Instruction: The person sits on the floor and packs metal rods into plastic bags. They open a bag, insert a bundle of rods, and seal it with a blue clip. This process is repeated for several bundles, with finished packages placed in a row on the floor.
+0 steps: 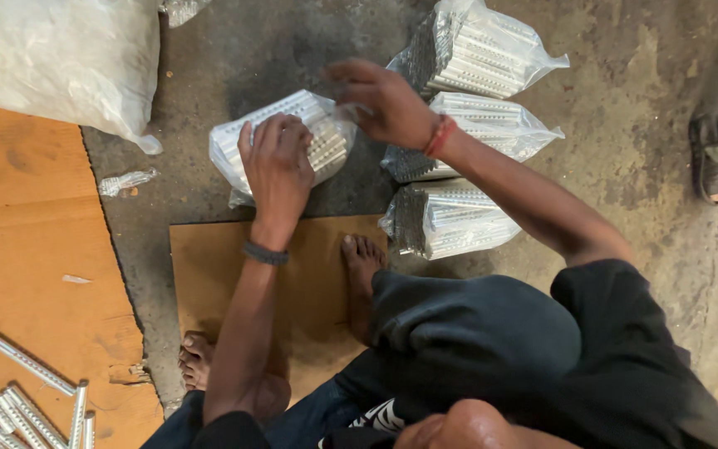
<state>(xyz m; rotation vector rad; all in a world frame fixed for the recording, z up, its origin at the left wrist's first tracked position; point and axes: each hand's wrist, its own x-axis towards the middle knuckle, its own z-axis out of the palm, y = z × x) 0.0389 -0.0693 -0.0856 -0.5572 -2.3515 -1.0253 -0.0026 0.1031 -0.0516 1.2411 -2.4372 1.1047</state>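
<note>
A clear plastic bag [330,141] packed with silvery perforated metal strips lies on the concrete floor in front of me. My left hand [277,166], with a dark band on the wrist, presses flat on top of this bag. My right hand [384,100], with a red thread at the wrist, pinches the bag's open end at its upper right corner. Both hands grip the same bag.
Three filled bags of strips [484,133] lie stacked in a column to the right. A big white sack [51,58] sits top left. Cardboard sheets [27,249] cover the floor; loose strips [27,399] lie bottom left. My bare foot [363,266] rests on cardboard. Another person's sandalled foot [716,158] is at the right edge.
</note>
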